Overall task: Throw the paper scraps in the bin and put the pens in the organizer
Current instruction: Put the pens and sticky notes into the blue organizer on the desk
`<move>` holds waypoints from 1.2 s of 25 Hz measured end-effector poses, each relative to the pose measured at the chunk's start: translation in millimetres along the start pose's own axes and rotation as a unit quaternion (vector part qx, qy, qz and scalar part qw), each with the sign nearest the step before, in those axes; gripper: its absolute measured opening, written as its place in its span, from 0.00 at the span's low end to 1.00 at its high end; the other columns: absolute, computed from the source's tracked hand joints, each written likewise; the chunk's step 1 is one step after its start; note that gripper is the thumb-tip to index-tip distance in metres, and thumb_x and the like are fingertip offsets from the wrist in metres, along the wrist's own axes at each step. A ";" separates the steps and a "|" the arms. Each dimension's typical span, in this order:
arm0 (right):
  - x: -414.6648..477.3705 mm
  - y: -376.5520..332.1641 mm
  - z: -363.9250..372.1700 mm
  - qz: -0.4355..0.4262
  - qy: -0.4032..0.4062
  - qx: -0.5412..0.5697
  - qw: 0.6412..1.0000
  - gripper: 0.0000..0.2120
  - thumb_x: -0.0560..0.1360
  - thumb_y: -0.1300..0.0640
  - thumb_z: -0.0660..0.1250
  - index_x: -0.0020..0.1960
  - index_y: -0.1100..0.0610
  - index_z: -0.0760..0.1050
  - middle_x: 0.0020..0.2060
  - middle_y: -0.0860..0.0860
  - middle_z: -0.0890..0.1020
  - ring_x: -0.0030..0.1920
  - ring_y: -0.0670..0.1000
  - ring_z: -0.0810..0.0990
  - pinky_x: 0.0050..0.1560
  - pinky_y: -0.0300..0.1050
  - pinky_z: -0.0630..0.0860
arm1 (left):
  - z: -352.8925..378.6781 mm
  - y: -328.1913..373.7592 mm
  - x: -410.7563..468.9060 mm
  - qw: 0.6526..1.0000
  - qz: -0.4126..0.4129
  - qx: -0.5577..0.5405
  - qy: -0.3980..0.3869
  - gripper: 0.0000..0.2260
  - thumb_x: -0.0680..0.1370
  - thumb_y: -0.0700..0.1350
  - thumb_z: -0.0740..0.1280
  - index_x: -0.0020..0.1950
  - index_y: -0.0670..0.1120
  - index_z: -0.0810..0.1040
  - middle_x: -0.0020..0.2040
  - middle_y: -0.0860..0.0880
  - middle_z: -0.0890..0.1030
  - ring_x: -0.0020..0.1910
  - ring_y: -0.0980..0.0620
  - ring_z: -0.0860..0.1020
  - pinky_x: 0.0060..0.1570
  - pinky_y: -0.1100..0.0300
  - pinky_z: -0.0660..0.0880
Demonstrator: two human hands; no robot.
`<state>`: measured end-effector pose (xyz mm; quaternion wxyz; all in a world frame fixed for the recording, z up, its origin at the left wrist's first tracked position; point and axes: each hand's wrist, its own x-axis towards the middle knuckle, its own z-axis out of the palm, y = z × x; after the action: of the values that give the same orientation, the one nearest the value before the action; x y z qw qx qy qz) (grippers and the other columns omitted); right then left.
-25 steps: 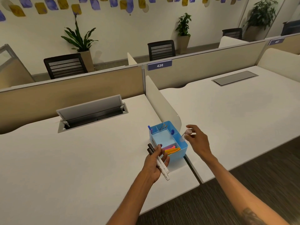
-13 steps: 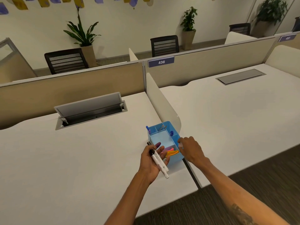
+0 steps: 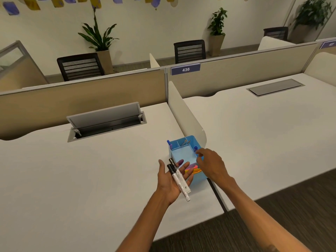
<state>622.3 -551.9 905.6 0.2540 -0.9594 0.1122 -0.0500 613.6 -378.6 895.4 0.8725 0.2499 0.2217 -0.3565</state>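
Two white markers with black caps [image 3: 179,179] lie across the upturned palm of my left hand [image 3: 168,182], whose fingers are straight. Just beyond that hand a blue organizer [image 3: 183,154] sits on the white desk beside the divider. It holds a blue-capped pen [image 3: 169,143] at its back left corner and another [image 3: 195,148] at its right side. Pink and orange sticky notes [image 3: 193,170] fill its front compartment. My right hand [image 3: 212,164] hovers over the organizer's right edge with relaxed fingers and holds nothing. No paper scraps or bin are in view.
A white divider [image 3: 183,113] separates the two desks, right behind the organizer. An open cable hatch [image 3: 107,122] is set into the left desk, a closed one [image 3: 275,87] into the right desk. Beige partitions [image 3: 81,99] line the back; the desk's front edge is close.
My right hand carried a clear blue-capped pen down to the organizer and let go of it; it now stands in the right compartment. My left hand has opened flat under the markers.
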 end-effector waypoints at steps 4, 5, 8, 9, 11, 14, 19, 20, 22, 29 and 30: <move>-4.8 -35.0 -8.3 -0.027 -0.159 0.229 0.960 0.19 0.77 0.48 0.66 0.67 0.50 0.71 0.55 0.47 0.82 0.51 0.45 0.81 0.47 0.32 0.73 | -0.6 2.5 -3.2 0.999 -0.016 0.031 0.031 0.45 0.71 0.77 0.50 0.60 0.40 0.81 0.44 0.42 0.82 0.32 0.46 0.81 0.32 0.58 0.81; -5.0 -39.6 -10.7 -0.022 -0.221 0.253 0.942 0.23 0.76 0.47 0.67 0.70 0.49 0.68 0.56 0.47 0.81 0.53 0.45 0.81 0.46 0.32 0.74 | -0.2 4.7 -4.0 0.998 -0.013 0.044 0.043 0.44 0.71 0.77 0.50 0.55 0.40 0.83 0.42 0.42 0.81 0.30 0.47 0.80 0.31 0.59 0.80; -2.6 -45.0 -15.4 -0.025 -0.256 0.248 0.934 0.28 0.76 0.49 0.69 0.73 0.48 0.64 0.61 0.49 0.78 0.52 0.45 0.80 0.44 0.32 0.75 | 3.8 13.4 -9.4 0.992 -0.009 0.106 0.061 0.41 0.70 0.77 0.49 0.41 0.42 0.81 0.36 0.44 0.78 0.26 0.50 0.76 0.27 0.63 0.76; -1.8 -47.4 -18.2 -0.024 -0.246 0.244 0.938 0.28 0.76 0.50 0.69 0.73 0.48 0.64 0.61 0.49 0.77 0.52 0.46 0.80 0.45 0.33 0.75 | 6.2 15.7 -10.4 0.989 -0.007 0.134 0.063 0.41 0.70 0.78 0.48 0.38 0.43 0.80 0.33 0.44 0.78 0.24 0.52 0.74 0.26 0.64 0.74; -0.5 -51.4 -23.1 -0.040 -0.241 0.248 0.937 0.25 0.76 0.52 0.69 0.72 0.50 0.67 0.59 0.49 0.77 0.51 0.48 0.82 0.51 0.37 0.77 | 12.5 17.8 -10.5 0.981 -0.004 0.181 0.066 0.41 0.69 0.79 0.47 0.32 0.44 0.79 0.28 0.46 0.76 0.22 0.53 0.72 0.24 0.66 0.71; 1.3 -57.3 -32.7 -0.075 -0.243 0.278 0.926 0.19 0.76 0.57 0.70 0.67 0.53 0.74 0.53 0.52 0.81 0.46 0.50 0.84 0.49 0.40 0.81 | 25.0 18.0 -6.7 0.969 -0.004 0.238 0.065 0.43 0.67 0.80 0.45 0.28 0.43 0.79 0.26 0.47 0.73 0.21 0.54 0.69 0.23 0.67 0.68; 6.9 -59.8 -48.5 -0.084 -0.254 0.265 0.926 0.15 0.75 0.59 0.69 0.62 0.56 0.77 0.49 0.50 0.81 0.46 0.49 0.84 0.49 0.40 0.81 | 40.2 17.5 4.3 0.932 0.012 0.355 0.071 0.50 0.64 0.81 0.41 0.34 0.39 0.83 0.31 0.40 0.82 0.21 0.50 0.71 0.25 0.63 0.72; 7.8 -58.4 -49.6 -0.100 -0.239 0.243 0.935 0.13 0.75 0.57 0.70 0.60 0.56 0.78 0.48 0.50 0.82 0.48 0.49 0.83 0.52 0.42 0.81 | 44.2 16.8 5.6 0.922 0.019 0.379 0.072 0.51 0.65 0.81 0.41 0.41 0.38 0.84 0.34 0.39 0.84 0.21 0.49 0.73 0.25 0.61 0.74; 10.4 -55.2 -52.8 -0.114 -0.201 0.224 0.947 0.10 0.75 0.55 0.70 0.56 0.55 0.80 0.47 0.48 0.83 0.48 0.48 0.82 0.52 0.44 0.81 | 52.3 15.0 8.3 0.911 0.043 0.404 0.073 0.51 0.65 0.80 0.42 0.48 0.37 0.82 0.39 0.37 0.86 0.25 0.45 0.79 0.28 0.57 0.79; 43.5 -35.9 -78.8 -0.094 -0.044 0.198 0.975 0.10 0.75 0.57 0.71 0.55 0.55 0.80 0.47 0.49 0.82 0.45 0.50 0.84 0.44 0.39 0.82 | 53.2 23.2 22.8 0.868 0.186 0.443 0.122 0.32 0.81 0.64 0.46 0.69 0.45 0.75 0.65 0.43 0.79 0.61 0.44 0.78 0.61 0.50 0.74; 48.9 -32.0 -80.1 -0.091 -0.004 0.197 0.976 0.09 0.75 0.57 0.72 0.55 0.55 0.80 0.47 0.50 0.83 0.45 0.51 0.83 0.45 0.40 0.82 | 50.8 23.6 23.8 0.870 0.191 0.435 0.131 0.30 0.82 0.63 0.47 0.69 0.44 0.75 0.65 0.43 0.79 0.61 0.44 0.77 0.62 0.49 0.74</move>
<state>663.5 -574.7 992.8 0.4332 -0.8967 0.0114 -0.0902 656.9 -406.4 928.0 0.6895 0.6862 0.1044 -0.2068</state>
